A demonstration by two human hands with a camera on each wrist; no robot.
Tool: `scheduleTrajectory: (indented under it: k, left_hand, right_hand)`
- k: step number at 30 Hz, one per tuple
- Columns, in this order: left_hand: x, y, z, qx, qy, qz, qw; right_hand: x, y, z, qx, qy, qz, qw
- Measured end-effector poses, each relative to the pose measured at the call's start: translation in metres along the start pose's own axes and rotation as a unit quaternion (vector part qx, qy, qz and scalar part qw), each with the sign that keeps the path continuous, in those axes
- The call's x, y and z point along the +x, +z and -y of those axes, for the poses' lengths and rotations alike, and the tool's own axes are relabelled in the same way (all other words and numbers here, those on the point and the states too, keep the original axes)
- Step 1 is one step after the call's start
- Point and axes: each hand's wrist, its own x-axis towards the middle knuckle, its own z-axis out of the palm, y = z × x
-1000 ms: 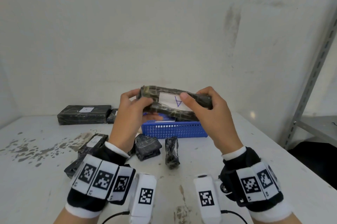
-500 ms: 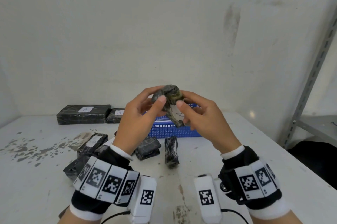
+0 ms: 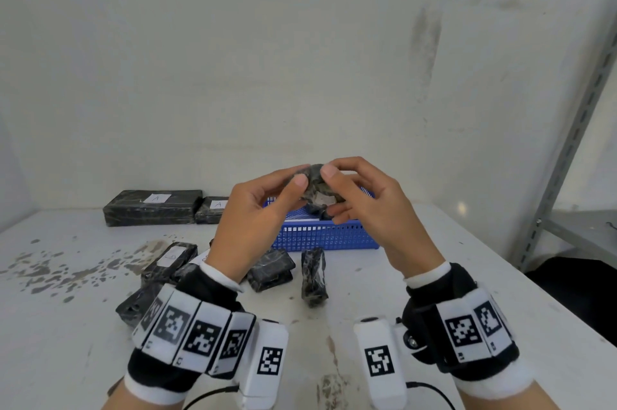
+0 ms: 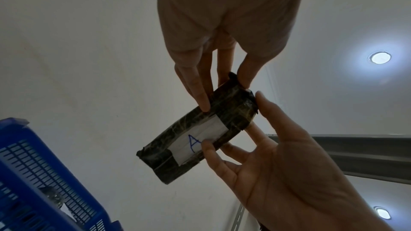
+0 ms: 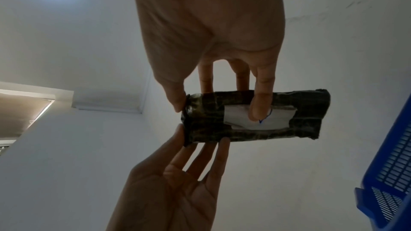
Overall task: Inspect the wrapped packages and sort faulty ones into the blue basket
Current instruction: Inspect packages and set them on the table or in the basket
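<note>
Head view, centre of frame: one wrapped package, dark film with a white label marked "A", held in the air above the blue basket by both hands. Change noted: a second ago the package lay broadside to the camera with its label facing the wearer; it has since been turned end-on, so the head view now shows only its short end, while the wrist views show the long labelled face. Left hand: grip is a light pinch, thumb and fingertips on one end of the package. Right hand: grip likewise closed on the package, one fingertip lying across the label, thumb at the end. Reading for the task: inspection of this item is under way, ends and seams now being checked; no tear or loose wrap is evident in these views, so no verdict can be given, and the package is not yet sorted. Basket, middle of frame just below the hands: something dark is already inside, detail unclear. Desk: white top, worn, with dark flaking patches at left. On it, upper left near the wall, two labelled packages side by side; lower centre and left, a loose group of unsorted packages in front of the basket. Room: plain white wall with a grey smear at upper right; grey metal shelf upright along the right edge; round ceiling lights visible in the wrist views.
</note>
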Motion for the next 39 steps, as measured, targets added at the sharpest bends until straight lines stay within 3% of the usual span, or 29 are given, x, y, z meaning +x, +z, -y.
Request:
scheduleTrajectory:
  k: [5, 8, 13, 15, 21, 25, 39]
  left_hand:
    - [0.0, -0.003, 0.0, 0.036, 0.008, 0.008, 0.999]
    - [0.0, -0.004, 0.0, 0.006, -0.012, 0.002, 1.0]
    - [0.007, -0.007, 0.003, -0.076, -0.14, 0.015, 0.987]
    - [0.009, -0.009, 0.005, -0.101, -0.158, 0.01, 0.982]
    - [0.006, -0.008, 0.004, -0.085, -0.126, 0.019, 0.988]
    - [0.005, -0.006, -0.002, -0.052, -0.1, 0.018, 0.993]
    - [0.003, -0.001, -0.007, 0.028, -0.088, 0.01, 0.996]
  right_hand:
    - [0.0, 0.001, -0.002, 0.018, -0.031, 0.002, 0.999]
    - [-0.002, 0.0, -0.001, 0.044, -0.045, 0.016, 0.998]
    - [-0.006, -0.001, -0.006, 0.12, -0.042, 0.058, 0.99]
    - [-0.008, -0.001, -0.009, 0.114, -0.029, 0.056, 0.991]
    - [-0.013, 0.0, -0.007, 0.113, -0.04, 0.08, 0.99]
    - [-0.012, 0.0, -0.006, 0.101, -0.032, 0.044, 0.993]
    - [-0.008, -0.002, -0.003, 0.051, 0.001, 0.019, 0.999]
